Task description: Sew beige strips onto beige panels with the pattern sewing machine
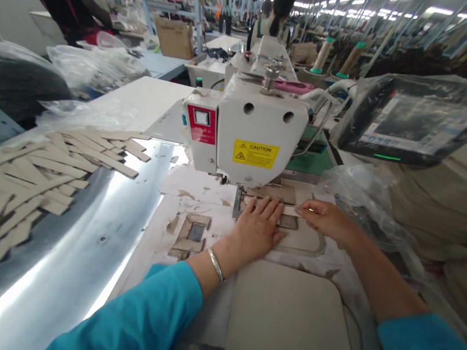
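My left hand (pixel 257 228) lies flat with fingers stretched out, pressing on a tan fabric piece (pixel 277 193) in the clamp frame under the white sewing machine head (pixel 250 136). My right hand (pixel 324 218) rests just to the right, its fingers drawn together on the edge of a light strip (pixel 291 211) at the clamp. Whether it pinches the strip is unclear. A beige stack of material (pixel 285 329) sits in front of me between my teal sleeves.
Several tan strips (pixel 40 175) lie piled on the shiny metal table at left. A plastic-wrapped control screen (pixel 416 123) stands at right, above stacked beige material (pixel 454 196). Smaller cut pieces (pixel 190 236) lie left of my hand. Other people work at the back.
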Demonstrator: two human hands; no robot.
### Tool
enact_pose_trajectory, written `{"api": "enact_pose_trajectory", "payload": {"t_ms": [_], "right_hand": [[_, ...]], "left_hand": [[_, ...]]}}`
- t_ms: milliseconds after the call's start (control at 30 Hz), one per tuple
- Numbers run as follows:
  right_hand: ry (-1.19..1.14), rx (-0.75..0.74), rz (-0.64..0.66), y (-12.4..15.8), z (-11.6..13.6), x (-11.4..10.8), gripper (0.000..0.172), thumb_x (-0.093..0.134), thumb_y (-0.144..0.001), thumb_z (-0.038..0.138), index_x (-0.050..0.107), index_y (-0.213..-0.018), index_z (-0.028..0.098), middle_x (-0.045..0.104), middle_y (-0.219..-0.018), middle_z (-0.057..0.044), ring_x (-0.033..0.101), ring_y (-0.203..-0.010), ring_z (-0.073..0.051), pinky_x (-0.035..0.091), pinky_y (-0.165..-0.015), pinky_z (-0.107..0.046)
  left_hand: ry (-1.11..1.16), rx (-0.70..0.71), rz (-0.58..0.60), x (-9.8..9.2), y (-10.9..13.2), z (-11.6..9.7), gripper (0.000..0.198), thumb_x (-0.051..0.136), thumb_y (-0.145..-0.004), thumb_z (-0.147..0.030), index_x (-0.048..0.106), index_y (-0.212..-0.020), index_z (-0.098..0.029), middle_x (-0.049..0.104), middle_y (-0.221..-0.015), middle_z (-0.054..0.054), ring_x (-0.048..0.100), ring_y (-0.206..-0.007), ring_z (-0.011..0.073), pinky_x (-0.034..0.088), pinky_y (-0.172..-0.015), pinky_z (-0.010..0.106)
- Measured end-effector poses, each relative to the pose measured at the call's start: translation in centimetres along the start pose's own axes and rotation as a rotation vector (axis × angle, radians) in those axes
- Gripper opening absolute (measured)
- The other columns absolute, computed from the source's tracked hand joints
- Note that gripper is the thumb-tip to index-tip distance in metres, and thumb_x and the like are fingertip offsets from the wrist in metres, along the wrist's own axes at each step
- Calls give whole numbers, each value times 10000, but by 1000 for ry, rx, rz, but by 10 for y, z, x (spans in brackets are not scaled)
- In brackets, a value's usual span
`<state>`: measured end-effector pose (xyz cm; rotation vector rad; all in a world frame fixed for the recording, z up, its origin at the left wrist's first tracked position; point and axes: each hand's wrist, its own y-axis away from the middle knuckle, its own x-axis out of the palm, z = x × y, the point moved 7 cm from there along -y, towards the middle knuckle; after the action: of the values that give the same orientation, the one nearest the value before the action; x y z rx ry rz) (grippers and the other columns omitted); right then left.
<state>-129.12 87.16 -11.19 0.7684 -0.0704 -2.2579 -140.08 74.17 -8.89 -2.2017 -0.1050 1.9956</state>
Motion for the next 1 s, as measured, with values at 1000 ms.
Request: {"api": "enact_pose_trajectory", "payload": {"t_ms": [1000], "right_hand": [[171, 273, 147, -36, -8, -1, 391, 752, -727, 450, 549, -509, 197, 619, -516, -46, 409, -387, -89, 274, -364, -223]], "left_hand": [[89, -58, 74, 2, -7, 19, 593, 440, -964, -453, 424, -1435, -93, 367, -1566, 143, 320, -1456, 332, 281, -1198, 527]]}}
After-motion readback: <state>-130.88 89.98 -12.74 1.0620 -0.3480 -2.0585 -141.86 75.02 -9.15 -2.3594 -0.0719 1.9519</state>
